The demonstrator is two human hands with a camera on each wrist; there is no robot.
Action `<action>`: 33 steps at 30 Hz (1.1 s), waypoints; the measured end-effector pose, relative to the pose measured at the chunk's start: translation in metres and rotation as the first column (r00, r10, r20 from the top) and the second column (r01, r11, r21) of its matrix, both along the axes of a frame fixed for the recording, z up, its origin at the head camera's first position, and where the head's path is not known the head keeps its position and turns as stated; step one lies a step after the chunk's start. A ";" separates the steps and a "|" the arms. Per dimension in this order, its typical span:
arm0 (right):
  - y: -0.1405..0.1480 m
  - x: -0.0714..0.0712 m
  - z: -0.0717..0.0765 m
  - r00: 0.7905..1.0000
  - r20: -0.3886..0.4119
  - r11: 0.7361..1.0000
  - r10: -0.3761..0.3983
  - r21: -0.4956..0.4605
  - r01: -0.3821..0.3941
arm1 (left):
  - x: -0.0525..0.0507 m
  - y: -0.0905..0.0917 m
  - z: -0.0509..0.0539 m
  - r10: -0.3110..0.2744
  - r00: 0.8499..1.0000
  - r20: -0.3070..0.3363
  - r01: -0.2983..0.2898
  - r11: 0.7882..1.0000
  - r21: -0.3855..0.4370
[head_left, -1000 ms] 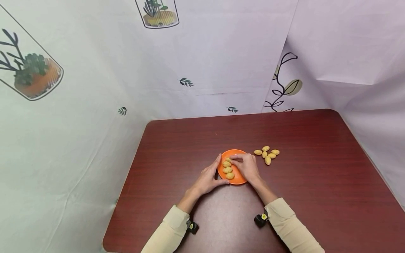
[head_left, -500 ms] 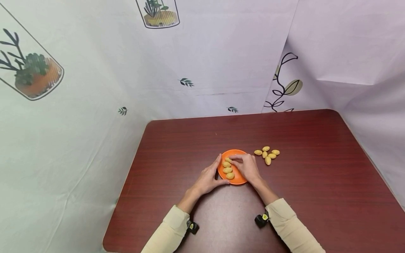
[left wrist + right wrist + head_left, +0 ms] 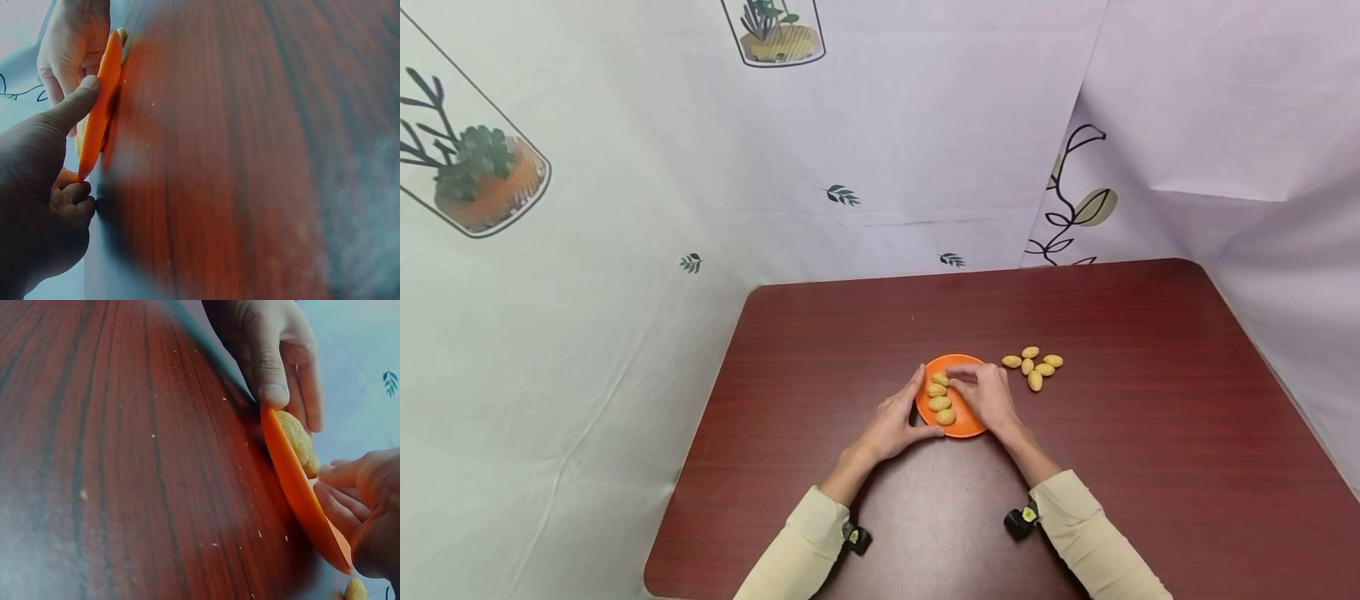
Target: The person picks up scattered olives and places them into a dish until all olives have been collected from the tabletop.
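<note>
Plate (image 3: 966, 425) on the counter (image 3: 820, 358) carries four nuts (image 3: 939, 403) in a row on its left half, and six other nuts (image 3: 1035, 381) lie just to its right, so the work looks less than half done. The left hand (image 3: 893, 424) holds the plate's rim between thumb and fingers. The right hand's (image 3: 988, 396) fingers are at the right end of the plate's farthest nut (image 3: 940, 378); whether they grip it I cannot tell.

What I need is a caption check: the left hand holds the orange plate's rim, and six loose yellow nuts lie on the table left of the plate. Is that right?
Not quite: the head view shows the six loose yellow nuts lying on the table right of the orange plate, not left. The left hand does hold the plate's rim.
</note>
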State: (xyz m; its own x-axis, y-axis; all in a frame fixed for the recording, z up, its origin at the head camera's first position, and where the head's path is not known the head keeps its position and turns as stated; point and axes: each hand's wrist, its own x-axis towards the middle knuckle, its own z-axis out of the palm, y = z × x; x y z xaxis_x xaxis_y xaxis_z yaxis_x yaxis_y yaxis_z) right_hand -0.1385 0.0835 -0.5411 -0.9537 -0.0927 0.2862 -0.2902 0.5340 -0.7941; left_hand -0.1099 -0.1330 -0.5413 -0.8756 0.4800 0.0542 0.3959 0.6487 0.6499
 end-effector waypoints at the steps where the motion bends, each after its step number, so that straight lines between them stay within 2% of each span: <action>1: 0.000 0.000 0.000 1.000 0.004 1.000 -0.004 -0.013 0.004 | 0.000 0.000 0.000 0.000 1.000 0.000 0.000 1.000 0.000; 8: 0.004 0.000 0.002 0.999 0.038 0.990 -0.019 -0.137 0.024 | 0.001 -0.001 0.001 0.007 1.000 0.006 -0.007 1.000 -0.007; 13: 0.008 0.001 0.005 0.999 0.030 0.978 -0.028 -0.207 0.033 | 0.000 -0.001 0.002 0.012 1.000 0.015 -0.012 1.000 -0.018; 19: 0.017 -0.001 0.005 0.997 -0.005 0.971 -0.074 -0.230 0.071 | 0.000 -0.001 0.003 0.009 1.000 0.014 -0.009 1.000 -0.022; 26: 0.034 -0.002 0.003 0.992 -0.001 0.966 -0.128 -0.226 0.124 | 0.000 0.000 0.002 0.005 1.000 0.010 -0.005 1.000 -0.018; 33: 0.052 -0.004 -0.001 0.988 -0.017 0.965 -0.151 -0.221 0.144 | 0.000 0.001 0.001 0.005 1.000 0.015 -0.005 1.000 -0.022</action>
State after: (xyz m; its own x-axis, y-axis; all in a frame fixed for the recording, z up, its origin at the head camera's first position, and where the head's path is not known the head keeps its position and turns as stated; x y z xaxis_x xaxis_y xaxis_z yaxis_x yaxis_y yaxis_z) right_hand -0.1429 0.1356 -0.5425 -0.9417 0.1163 0.3156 -0.2495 0.3876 -0.8874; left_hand -0.1100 -0.1323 -0.5399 -0.8786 0.4766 0.0302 0.3828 0.6648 0.6415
